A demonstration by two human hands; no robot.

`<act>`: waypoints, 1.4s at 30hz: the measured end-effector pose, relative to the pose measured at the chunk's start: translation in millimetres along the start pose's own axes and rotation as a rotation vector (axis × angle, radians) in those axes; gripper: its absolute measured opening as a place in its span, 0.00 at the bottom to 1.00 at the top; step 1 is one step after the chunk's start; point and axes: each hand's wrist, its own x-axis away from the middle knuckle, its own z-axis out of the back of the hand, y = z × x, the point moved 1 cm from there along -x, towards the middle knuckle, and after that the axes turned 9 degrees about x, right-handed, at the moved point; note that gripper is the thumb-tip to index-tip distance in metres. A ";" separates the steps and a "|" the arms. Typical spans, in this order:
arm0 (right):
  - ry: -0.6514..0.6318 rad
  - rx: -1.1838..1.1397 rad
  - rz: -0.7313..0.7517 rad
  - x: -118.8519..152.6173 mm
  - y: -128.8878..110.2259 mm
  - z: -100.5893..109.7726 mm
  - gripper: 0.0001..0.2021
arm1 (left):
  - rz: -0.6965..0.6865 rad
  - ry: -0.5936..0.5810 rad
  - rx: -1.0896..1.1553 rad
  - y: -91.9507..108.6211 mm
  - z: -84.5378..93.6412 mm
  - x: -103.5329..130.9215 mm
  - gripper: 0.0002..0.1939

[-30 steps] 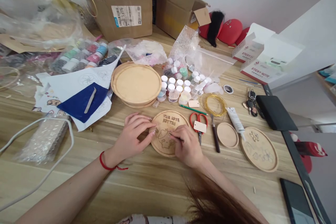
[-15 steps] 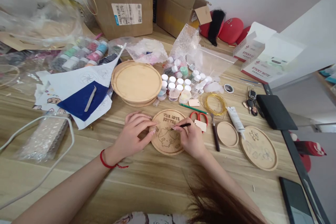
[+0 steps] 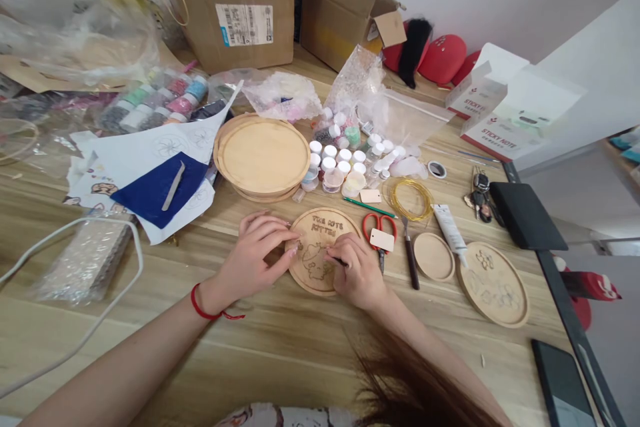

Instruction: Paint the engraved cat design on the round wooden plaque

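Before me lies a round wooden plate with raised lettering at its top and a line drawing of a cat-like figure below. My left hand rests at its left rim, thumb and fingertips curled against the edge, steadying it. Over the lower right of the drawing is my right hand, its fingers closed round a slim dark tool. Most of that tool is hidden by the fingers, so its kind is unclear. To the right lie red-handled scissors with a small tag on them.
Behind are stacked wooden plates, white-lidded jars, a green pencil and a gold wire coil. Right are a dark-handled tool, a glue tube and another plate. Tweezers lie on blue cloth at left.
My right hand has turned and shifted slightly down and left; the dark tool, which stuck out to the right, is now mostly hidden in the fingers. My left hand keeps its place.
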 end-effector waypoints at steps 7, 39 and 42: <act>-0.079 0.235 0.216 0.1 -14.5 0.2 0.11 | -0.003 -0.001 -0.001 -0.2 -0.2 0.9 0.07; -0.008 -0.109 -0.405 4.0 12.1 6.8 0.05 | 0.004 0.006 0.002 -2.5 -1.3 1.0 0.07; 0.011 -0.092 -0.343 4.1 13.0 5.1 0.06 | 0.002 0.003 0.000 -2.0 -0.7 0.9 0.07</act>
